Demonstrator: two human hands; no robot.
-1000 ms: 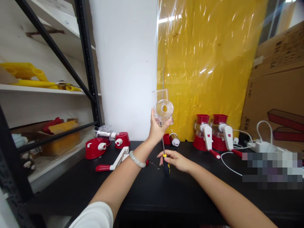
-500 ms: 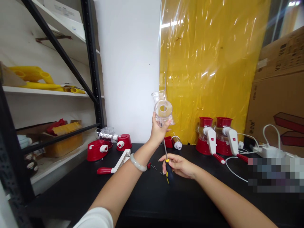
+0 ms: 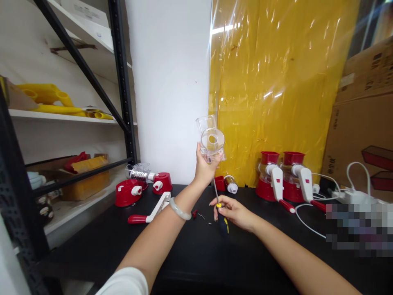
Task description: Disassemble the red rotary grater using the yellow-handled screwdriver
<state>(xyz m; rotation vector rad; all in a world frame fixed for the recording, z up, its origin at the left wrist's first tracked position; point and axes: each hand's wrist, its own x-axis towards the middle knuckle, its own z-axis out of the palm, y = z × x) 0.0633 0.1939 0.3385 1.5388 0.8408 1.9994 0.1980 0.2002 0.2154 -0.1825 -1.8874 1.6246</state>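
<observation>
My left hand (image 3: 208,166) is closed around a clear plastic grater housing (image 3: 211,139), held up above the table with its round opening facing me. In my right hand (image 3: 233,212) is a screwdriver (image 3: 223,223), gripped near its yellow collar, the shaft pointing up toward the underside of my left hand. Whether its tip touches the housing is hidden behind that hand. On the table below lie several small screws (image 3: 201,216) and a small red part (image 3: 194,213). Left of my forearm rests a white crank with a red handle (image 3: 144,218).
Two assembled red-and-white drum graters (image 3: 267,190) stand at the right by white cables and a big carton (image 3: 353,123). Red bases (image 3: 128,193) sit at the left near a shelf rack (image 3: 124,82). A grater drum (image 3: 231,184) lies at the back.
The view has shifted slightly left. The screwdriver's handle has swung a little to the right and turned in my right hand. My left hand keeps hold of the clear housing.
</observation>
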